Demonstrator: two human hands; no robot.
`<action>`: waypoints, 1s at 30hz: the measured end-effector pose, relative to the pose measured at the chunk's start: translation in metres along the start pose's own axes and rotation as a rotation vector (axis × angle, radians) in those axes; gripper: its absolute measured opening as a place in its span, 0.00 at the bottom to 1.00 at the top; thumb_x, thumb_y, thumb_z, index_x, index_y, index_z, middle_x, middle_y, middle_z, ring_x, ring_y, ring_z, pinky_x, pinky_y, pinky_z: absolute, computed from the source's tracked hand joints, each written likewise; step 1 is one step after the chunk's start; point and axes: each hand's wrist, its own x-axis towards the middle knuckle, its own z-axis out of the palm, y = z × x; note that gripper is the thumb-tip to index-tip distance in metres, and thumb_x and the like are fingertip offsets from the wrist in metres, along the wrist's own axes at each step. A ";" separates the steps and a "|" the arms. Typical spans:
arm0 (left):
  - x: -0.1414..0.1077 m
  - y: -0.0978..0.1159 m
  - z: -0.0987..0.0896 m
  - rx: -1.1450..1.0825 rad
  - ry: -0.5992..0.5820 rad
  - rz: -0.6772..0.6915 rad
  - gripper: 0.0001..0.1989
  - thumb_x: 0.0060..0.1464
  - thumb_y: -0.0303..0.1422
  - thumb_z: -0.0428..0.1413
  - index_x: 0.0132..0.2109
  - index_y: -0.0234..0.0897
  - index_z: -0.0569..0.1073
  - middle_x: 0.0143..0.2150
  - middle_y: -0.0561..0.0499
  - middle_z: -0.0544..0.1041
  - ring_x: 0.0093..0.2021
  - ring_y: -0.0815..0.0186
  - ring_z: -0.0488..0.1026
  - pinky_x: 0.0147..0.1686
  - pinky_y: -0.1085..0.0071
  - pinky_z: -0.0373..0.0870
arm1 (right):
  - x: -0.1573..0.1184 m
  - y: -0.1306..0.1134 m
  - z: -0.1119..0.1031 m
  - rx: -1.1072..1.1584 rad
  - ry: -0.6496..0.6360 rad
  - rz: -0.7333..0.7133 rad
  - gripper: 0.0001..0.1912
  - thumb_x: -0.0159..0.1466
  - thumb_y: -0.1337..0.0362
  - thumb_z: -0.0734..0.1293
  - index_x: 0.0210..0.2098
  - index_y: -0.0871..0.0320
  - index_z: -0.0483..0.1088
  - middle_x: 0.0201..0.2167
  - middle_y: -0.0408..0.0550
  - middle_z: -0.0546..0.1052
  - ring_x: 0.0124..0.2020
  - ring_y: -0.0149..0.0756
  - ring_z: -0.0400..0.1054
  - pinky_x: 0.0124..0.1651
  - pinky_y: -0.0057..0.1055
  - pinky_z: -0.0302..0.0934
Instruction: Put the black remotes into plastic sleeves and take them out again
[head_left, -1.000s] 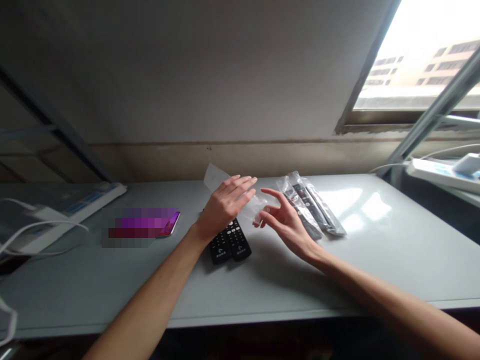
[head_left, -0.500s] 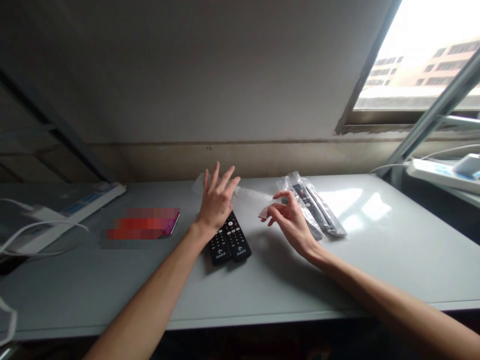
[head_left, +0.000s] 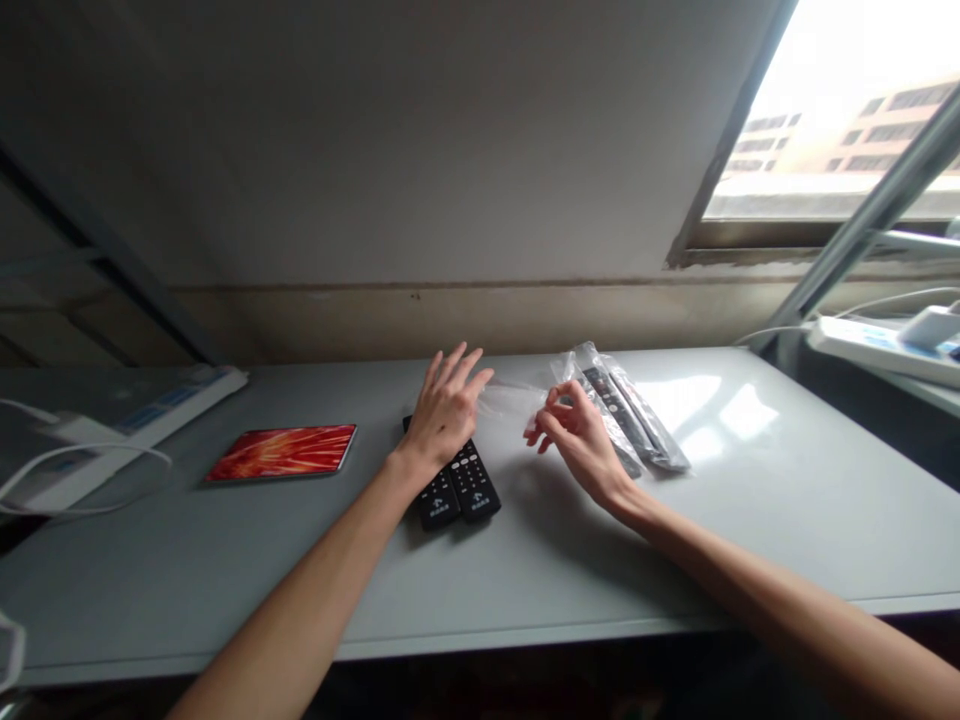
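My right hand (head_left: 574,440) pinches one end of a clear plastic bag (head_left: 514,402) between thumb and fingers. The bag stretches left, thin and see-through. My left hand (head_left: 446,405) has its fingers stretched out near the bag's far end; whether it touches the plastic I cannot tell. Beneath that hand, two black remote controls lie side by side on the table: a left remote (head_left: 439,505) and a right remote (head_left: 477,490). Their upper parts are partly covered by the hand. Just behind my right hand are wrapped remotes (head_left: 634,415) in clear plastic.
A phone (head_left: 283,452) with a red screen lies left on the grey table (head_left: 600,590). Power strips stand at the left (head_left: 150,425) and right (head_left: 885,345), with white cables. A wall closes off the back, and metal posts rise at both sides.
My left hand has shifted slightly right, and the plastic no longer shows to its left. The top end of one remote now shows beside that hand. My right hand keeps its pinch.
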 end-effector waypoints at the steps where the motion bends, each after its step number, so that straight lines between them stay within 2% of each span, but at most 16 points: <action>1: 0.000 0.000 0.000 -0.004 -0.001 0.002 0.32 0.55 0.14 0.51 0.64 0.36 0.77 0.73 0.38 0.70 0.77 0.46 0.60 0.75 0.36 0.57 | 0.000 0.000 0.000 -0.001 0.001 0.001 0.14 0.69 0.56 0.69 0.42 0.50 0.57 0.28 0.39 0.79 0.29 0.37 0.76 0.33 0.34 0.68; 12: 0.000 -0.001 0.004 -0.042 -0.037 -0.010 0.34 0.56 0.15 0.52 0.68 0.37 0.73 0.74 0.37 0.68 0.76 0.47 0.63 0.74 0.40 0.59 | 0.002 -0.003 -0.001 -0.013 0.013 0.013 0.13 0.68 0.56 0.68 0.42 0.51 0.59 0.26 0.39 0.78 0.27 0.36 0.73 0.30 0.33 0.67; 20: -0.001 0.000 0.009 -0.134 -0.042 -0.062 0.31 0.57 0.17 0.52 0.66 0.37 0.75 0.68 0.39 0.73 0.68 0.49 0.71 0.70 0.47 0.68 | 0.002 -0.003 -0.002 -0.024 0.001 0.012 0.11 0.67 0.58 0.67 0.43 0.51 0.60 0.25 0.38 0.78 0.27 0.35 0.73 0.31 0.33 0.67; 26: 0.001 -0.007 0.017 -0.465 -0.016 -0.151 0.26 0.56 0.20 0.54 0.60 0.39 0.79 0.61 0.43 0.79 0.64 0.55 0.74 0.70 0.52 0.68 | 0.003 -0.004 -0.003 -0.029 0.021 0.008 0.12 0.66 0.58 0.68 0.44 0.51 0.60 0.24 0.37 0.77 0.26 0.36 0.73 0.32 0.35 0.68; 30: 0.007 -0.008 0.013 -0.943 0.015 -0.319 0.19 0.59 0.29 0.60 0.57 0.38 0.80 0.60 0.41 0.81 0.62 0.54 0.76 0.68 0.51 0.68 | 0.004 -0.004 -0.004 -0.020 0.043 0.010 0.12 0.67 0.58 0.68 0.45 0.51 0.60 0.25 0.38 0.78 0.26 0.36 0.73 0.32 0.35 0.68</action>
